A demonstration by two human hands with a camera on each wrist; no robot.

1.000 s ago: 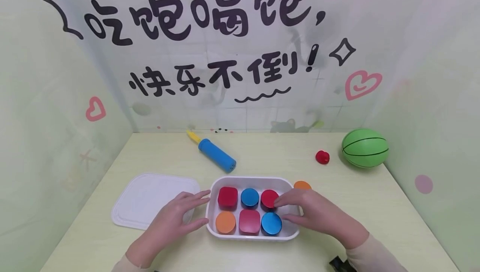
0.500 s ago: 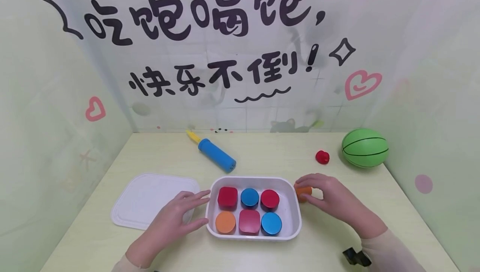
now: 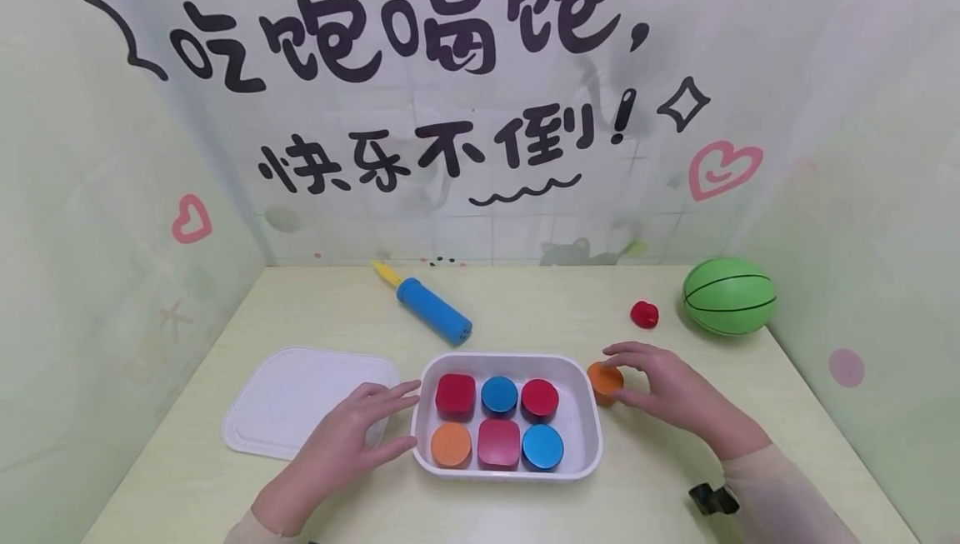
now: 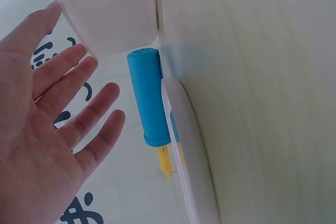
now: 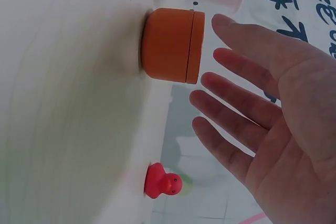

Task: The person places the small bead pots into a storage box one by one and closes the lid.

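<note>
A white tray (image 3: 585,444) with rounded corners holds several lidded tins. Red square (image 3: 455,395), blue round (image 3: 499,395) and red round (image 3: 540,398) tins form its back row. In front sit an orange tin (image 3: 451,445), a pinkish-red square tin (image 3: 498,444) and another blue tin (image 3: 543,447). My left hand (image 3: 348,431) is at the tray's left rim, fingers extended. Just outside the right rim stands a second orange tin (image 5: 170,45), upright on the table. Over its lid my right hand (image 3: 663,386) hovers, thumb and fingers spread, showing a gap to the lid in the right wrist view.
A flat white lid (image 3: 300,394) lies left of the tray, partly behind my left hand. Behind are a blue pump (image 3: 435,311) with a yellow nozzle, a small red toy duck (image 5: 161,181) and a green ball (image 3: 730,296). Printed cloth walls surround the table.
My right hand has gone from the tray's right side out to the orange tin beside it, then drawn slightly away from its lid. My left hand has stayed at the rim.
</note>
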